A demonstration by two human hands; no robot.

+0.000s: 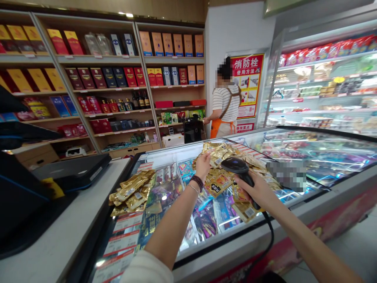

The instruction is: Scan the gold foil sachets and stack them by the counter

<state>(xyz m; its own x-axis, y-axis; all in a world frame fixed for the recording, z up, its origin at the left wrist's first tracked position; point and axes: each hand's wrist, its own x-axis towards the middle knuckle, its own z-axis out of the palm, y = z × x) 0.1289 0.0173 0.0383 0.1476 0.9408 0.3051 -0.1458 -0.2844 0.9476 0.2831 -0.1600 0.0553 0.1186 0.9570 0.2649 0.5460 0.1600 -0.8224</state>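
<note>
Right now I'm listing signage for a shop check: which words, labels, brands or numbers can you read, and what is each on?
"消防栓": heading of the red and yellow poster.
"使用方法": same poster, second line.
"器放置点": small red sign underneath; its left end is hidden behind the person.
Too small or blurred to read: the poster's fine print, shelf boxes, gold packets, red-and-white cards, chilled goods.

Glass between packet piles: left passable — a bare strip runs beside the left gold pile [134, 192].
Right side: blocked by the large gold pile [218, 182] and the scanner cord [270, 236].
White counter [63, 232]: front stretch left open.
</note>
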